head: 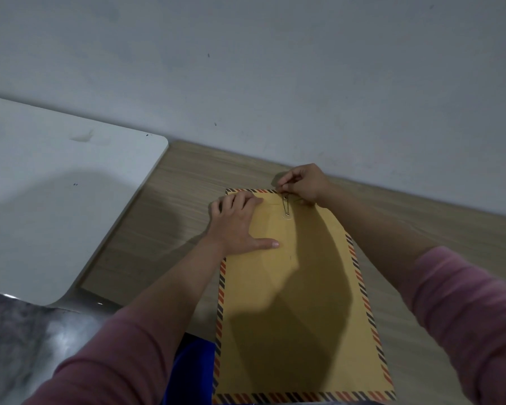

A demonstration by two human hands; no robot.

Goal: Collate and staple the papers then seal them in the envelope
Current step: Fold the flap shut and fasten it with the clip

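Observation:
A large brown envelope (298,302) with a red and dark striped border lies flat on the wooden table (164,217), its flap end far from me. My left hand (237,223) presses flat on the envelope's upper left part, fingers straight. My right hand (301,182) is at the top edge and pinches the thin closure string (285,204), which runs between two small buttons on the flap. No papers or stapler are in view.
A white table (56,200) with rounded corners adjoins the wooden one on the left. A grey wall runs close behind the envelope. The envelope's near end overhangs the table edge above something blue (193,372).

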